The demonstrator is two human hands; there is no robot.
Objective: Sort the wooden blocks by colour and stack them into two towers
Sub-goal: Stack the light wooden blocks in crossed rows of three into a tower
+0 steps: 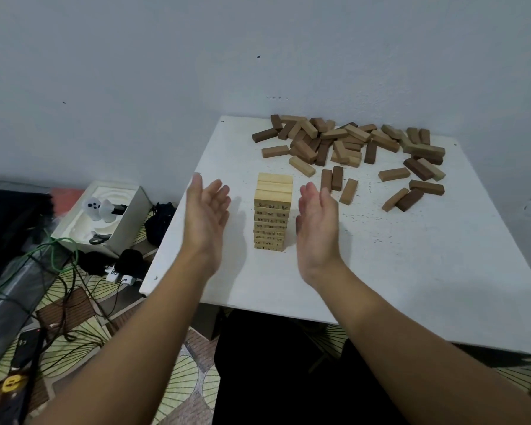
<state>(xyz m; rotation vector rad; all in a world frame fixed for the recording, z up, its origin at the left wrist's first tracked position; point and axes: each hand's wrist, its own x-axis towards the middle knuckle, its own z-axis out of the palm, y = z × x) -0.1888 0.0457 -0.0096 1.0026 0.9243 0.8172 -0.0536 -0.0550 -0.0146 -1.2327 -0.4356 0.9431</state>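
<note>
Both hands flank pale tower, neither touching.

Tower (272, 211) of light blocks upright mid-bench (381, 271), numbers on near faces. Left hand (207, 210) and right hand (318, 219) released, fingers straight, palms facing tower, apart from it. Loose pile (350, 142) of mixed light and dark blocks along far edge by wall.

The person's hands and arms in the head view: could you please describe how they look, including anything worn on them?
Both the left hand and the right hand are bare, with no gloves, and no rings or watch that I can see. The forearms are uncovered too: no sleeves reach into view, and no cables or markings show on them.
</note>
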